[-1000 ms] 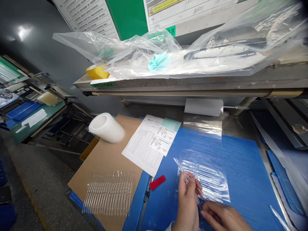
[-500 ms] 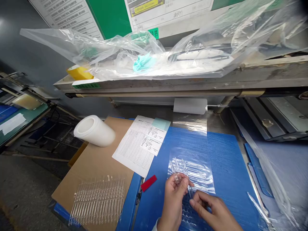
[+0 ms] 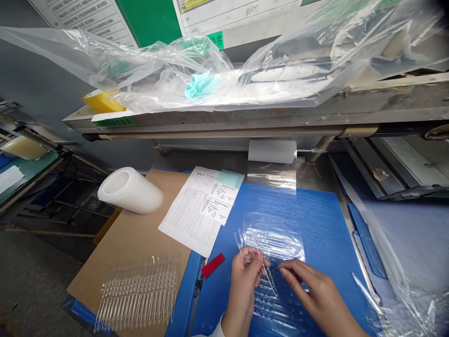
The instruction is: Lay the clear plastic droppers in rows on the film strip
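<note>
My left hand (image 3: pixel 244 271) is closed round a few thin clear tubes (image 3: pixel 270 276). One slants down past its fingers, and other tube ends stick up above the hand. A short gap to the right, my right hand (image 3: pixel 308 285) hovers with thumb and forefinger slightly apart, and I see nothing between them. Beneath both hands lies a sheet of clear film (image 3: pixel 293 238) with rows of similar tubes on or in it; the glare hides which. Further left, a row of clear tubes with bulges (image 3: pixel 138 292) rests on the brown cardboard (image 3: pixel 87 262).
A white roll (image 3: pixel 131 191) stands on the cardboard beside printed papers (image 3: pixel 191 210). A red strip (image 3: pixel 213 266) lies on the blue mat (image 3: pixel 322 224). Behind is a film roll (image 3: pixel 272 151) under a shelf (image 3: pixel 217 122). A pointed metal tool (image 3: pixel 366 292) lies at right.
My right hand has come off the tube it was touching and moved slightly up and right. The tube in my left hand now slants down to the right. The whole view has shifted a little.
</note>
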Demonstrator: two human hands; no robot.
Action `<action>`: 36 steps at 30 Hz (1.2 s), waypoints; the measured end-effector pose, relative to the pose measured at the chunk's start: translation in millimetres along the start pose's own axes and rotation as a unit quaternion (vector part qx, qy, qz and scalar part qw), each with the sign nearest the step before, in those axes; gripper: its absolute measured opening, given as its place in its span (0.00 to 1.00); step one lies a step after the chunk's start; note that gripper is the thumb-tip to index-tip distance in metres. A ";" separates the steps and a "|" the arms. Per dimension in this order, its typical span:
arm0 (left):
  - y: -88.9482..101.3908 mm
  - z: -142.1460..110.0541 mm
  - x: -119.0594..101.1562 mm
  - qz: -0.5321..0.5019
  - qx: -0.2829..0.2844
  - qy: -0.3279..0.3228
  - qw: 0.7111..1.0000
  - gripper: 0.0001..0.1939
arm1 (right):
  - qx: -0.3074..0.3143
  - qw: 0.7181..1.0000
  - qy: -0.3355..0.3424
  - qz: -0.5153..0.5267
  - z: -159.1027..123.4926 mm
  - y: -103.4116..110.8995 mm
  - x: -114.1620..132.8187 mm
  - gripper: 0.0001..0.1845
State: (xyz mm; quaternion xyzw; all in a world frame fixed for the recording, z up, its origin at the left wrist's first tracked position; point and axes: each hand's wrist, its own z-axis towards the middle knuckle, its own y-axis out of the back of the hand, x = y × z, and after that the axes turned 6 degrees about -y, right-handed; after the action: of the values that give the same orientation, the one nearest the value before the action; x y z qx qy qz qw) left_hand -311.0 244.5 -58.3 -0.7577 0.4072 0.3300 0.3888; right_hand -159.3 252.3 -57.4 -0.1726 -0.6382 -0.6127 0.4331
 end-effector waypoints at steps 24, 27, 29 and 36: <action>10.3 8.0 3.9 -0.061 -0.085 -0.047 0.993 0.19 | -0.139 0.971 0.116 -0.158 31.4 11.6 -70.6 0.09; 10.6 8.5 3.8 -0.054 -0.087 -0.042 0.994 0.19 | -0.130 0.972 0.113 -0.158 36.1 9.6 -77.9 0.09; 10.6 8.6 3.8 -0.049 -0.085 -0.037 0.994 0.20 | -0.126 0.973 0.110 -0.157 37.5 7.9 -80.4 0.10; 10.1 8.2 2.3 -0.047 -0.077 -0.028 0.996 0.21 | -0.109 0.976 0.100 -0.157 37.1 2.4 -86.6 0.10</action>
State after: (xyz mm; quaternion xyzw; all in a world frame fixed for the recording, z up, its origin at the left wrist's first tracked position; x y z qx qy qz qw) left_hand -320.3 247.0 -67.4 -0.7944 0.3334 0.3622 0.3558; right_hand -121.2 314.2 -117.4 -0.0545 -0.5396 -0.7532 0.3721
